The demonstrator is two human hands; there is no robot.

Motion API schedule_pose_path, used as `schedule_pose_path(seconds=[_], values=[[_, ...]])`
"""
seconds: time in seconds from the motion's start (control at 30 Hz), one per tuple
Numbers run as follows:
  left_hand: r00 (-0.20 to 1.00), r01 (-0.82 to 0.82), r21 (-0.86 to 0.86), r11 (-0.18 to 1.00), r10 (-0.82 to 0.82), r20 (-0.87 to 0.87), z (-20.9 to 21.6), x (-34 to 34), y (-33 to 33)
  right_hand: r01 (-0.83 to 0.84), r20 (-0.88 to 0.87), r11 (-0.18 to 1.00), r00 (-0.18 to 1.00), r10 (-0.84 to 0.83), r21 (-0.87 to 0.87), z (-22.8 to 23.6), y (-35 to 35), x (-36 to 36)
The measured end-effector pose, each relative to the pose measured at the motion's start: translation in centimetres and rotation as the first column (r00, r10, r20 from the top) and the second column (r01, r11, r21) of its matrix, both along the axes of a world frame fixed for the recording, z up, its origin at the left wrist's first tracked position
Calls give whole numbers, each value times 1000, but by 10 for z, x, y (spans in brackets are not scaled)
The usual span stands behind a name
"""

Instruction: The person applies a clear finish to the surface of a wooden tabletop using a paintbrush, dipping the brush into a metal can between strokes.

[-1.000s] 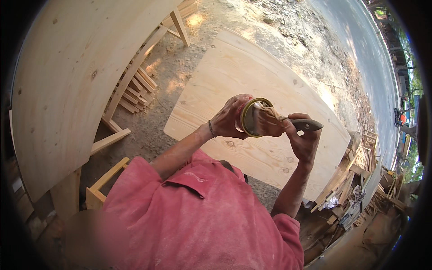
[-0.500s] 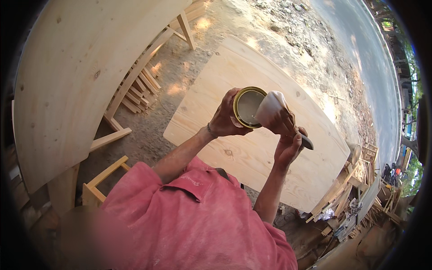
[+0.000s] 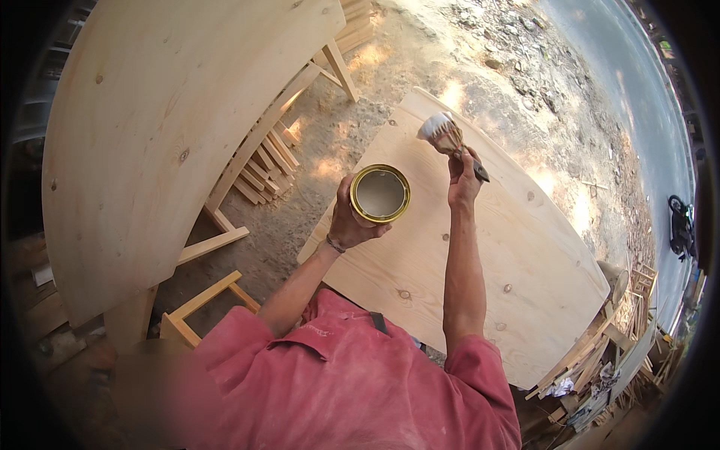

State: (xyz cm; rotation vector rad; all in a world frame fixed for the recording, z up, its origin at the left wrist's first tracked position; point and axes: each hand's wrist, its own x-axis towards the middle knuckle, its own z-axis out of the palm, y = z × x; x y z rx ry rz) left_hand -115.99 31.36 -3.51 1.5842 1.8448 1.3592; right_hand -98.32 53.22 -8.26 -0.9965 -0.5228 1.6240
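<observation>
Clasps round gold-rimmed tin [image 3: 406, 193] in curled-fingered left hand [image 3: 351, 223]; pinches white-bristled brush [image 3: 444, 135] in fingers of right hand [image 3: 463, 180], over pale, knotty wooden panel [image 3: 517, 262], near scrap-lumber heap [image 3: 634, 319] and stony dirt [image 3: 416, 49].

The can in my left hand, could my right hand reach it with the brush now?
Probably yes: your right hand holds the brush nearby, and nothing seems to block the open can.

A pale, knotted wooden counter [image 3: 517, 255] spreads below the left fingers [image 3: 346, 189] and right fingers [image 3: 469, 162]. Around it runs dusty ground [image 3: 322, 139]; on that, left of the left fingers, lie cut wooden strips [image 3: 265, 167]. Stones [image 3: 493, 64] lie beyond the right fingers, and scrap wood [image 3: 592, 352] is heaped to their right, nearer the body.
</observation>
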Motion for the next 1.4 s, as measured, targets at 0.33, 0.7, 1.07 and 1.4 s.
schedule_pose_path(seconds=[0.33,0.7,1.07,1.4], values=[[979,-8,-15,1000,11,202,-33,-23,-35,20,367,996,929,-52,90,-10,27,62],[984,-75,-86,993,88,153,-32,-23,-37,-158,280,986,950,135,61,-9,73,-85],[985,-62,-137,989,83,152,-6,-14,-25,-16,392,999,920,0,36,-6,66,114],[986,102,-57,993,-94,139,26,27,-5,272,657,961,716,-237,50,41,31,423]])
